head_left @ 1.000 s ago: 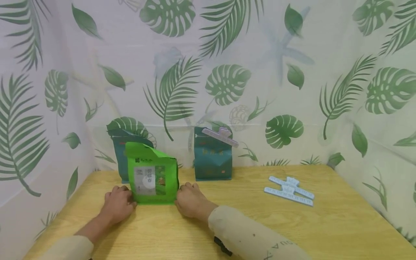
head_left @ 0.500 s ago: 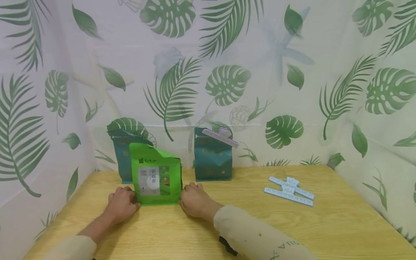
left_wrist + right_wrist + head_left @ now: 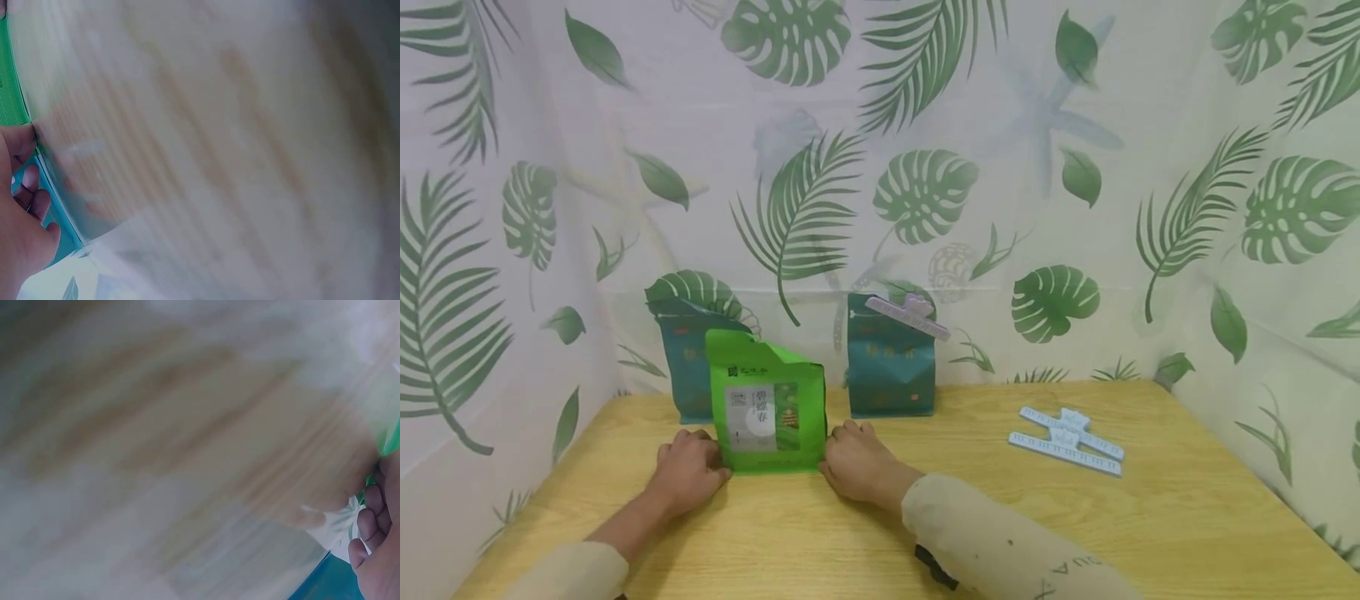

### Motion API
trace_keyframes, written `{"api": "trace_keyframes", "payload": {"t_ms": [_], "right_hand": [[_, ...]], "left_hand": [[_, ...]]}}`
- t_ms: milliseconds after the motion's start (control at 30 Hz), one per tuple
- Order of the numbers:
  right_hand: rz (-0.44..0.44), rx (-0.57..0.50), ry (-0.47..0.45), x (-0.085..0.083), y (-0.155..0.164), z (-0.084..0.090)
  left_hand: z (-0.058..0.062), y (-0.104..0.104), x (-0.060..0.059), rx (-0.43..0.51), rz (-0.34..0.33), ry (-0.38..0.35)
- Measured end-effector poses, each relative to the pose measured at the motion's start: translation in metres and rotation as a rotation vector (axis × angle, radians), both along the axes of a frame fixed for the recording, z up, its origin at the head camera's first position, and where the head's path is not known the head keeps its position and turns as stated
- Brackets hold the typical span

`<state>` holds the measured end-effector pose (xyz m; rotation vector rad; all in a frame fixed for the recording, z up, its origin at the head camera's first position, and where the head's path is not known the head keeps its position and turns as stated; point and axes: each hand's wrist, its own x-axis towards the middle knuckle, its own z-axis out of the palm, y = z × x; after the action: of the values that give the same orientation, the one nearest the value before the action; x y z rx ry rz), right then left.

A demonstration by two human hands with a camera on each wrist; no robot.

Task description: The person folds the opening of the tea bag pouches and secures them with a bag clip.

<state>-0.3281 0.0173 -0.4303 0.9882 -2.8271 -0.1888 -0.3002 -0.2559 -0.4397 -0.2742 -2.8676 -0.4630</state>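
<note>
The bright green pouch [image 3: 768,407] is standing upright on the wooden table [image 3: 970,517], its long axis running vertically and its printed label facing you; the folded top is leaning slightly toward your left. It is sitting left of the table's middle, well in from the near edge.

You are bracketing it at the base with both hands. Your left hand [image 3: 688,468] is resting on the tabletop against the pouch's lower left edge, fingers curled round that corner, forearm coming in from the lower left. In the left wrist view the thumb and fingers [image 3: 25,187] are wrapping the green edge [image 3: 11,87]. Your right hand [image 3: 859,461] is mirroring this on the lower right edge, knuckles up, sleeve [image 3: 1000,546] angling in from the lower right; in the right wrist view the fingertips [image 3: 369,522] are lying against the pouch, though that view is heavily blurred.

Just behind the pouch, a teal bag [image 3: 681,367] is standing close to it, partly hidden. A second teal bag [image 3: 891,367], with a pale clip [image 3: 908,314] across its top, is standing to the back right, near your right hand. Two more pale clips [image 3: 1066,442] are lying well apart on the right. The leaf-printed curtain [image 3: 1075,208] is walling the table on three sides; bare wood is lying open in front and to the right.
</note>
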Motion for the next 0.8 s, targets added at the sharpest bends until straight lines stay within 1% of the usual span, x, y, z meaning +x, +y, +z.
{"api": "trace_keyframes", "payload": {"t_ms": [200, 367, 633, 800], "right_hand": [[0.012, -0.003, 0.020, -0.002, 0.007, -0.004], [0.017, -0.008, 0.036, -0.002, 0.013, -0.004], [0.008, 0.003, 0.013, 0.000, 0.020, -0.003], [0.002, 0.013, 0.001, 0.001, 0.024, -0.003]], "left_hand": [[0.003, 0.006, 0.001, 0.015, -0.012, -0.010], [0.003, 0.011, 0.001, 0.008, -0.018, 0.001], [0.002, 0.017, 0.000, -0.001, -0.037, 0.013], [0.002, 0.019, 0.000, -0.008, -0.038, -0.004]]}}
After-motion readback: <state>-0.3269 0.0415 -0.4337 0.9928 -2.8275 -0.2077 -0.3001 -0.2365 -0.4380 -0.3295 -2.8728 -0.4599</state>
